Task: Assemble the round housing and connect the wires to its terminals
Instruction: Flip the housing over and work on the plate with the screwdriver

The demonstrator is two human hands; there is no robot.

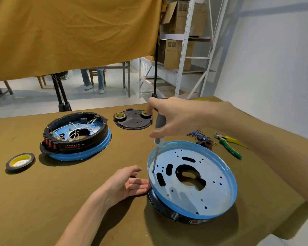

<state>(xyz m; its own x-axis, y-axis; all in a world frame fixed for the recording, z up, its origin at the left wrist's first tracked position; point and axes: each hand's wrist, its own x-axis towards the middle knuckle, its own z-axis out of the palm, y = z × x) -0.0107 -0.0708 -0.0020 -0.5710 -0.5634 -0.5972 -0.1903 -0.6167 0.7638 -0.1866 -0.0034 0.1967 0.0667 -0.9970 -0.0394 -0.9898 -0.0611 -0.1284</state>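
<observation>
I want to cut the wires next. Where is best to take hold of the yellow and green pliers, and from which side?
Probably grip the pliers by the two handles, coming from above at the near right. They lie flat on the table, the jaws pointing left toward the blue wire bundle, and the handles spread slightly toward the near right, clear of other things.

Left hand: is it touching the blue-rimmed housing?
Touching. The head view shows the left hand's straight fingertips pressed against the housing's left edge.

2 round housings: one wired, one bare. 1 black cover. 3 tape rolls. 1 screwdriver. 1 pliers. 1 wire bundle. 2 hands.
</observation>
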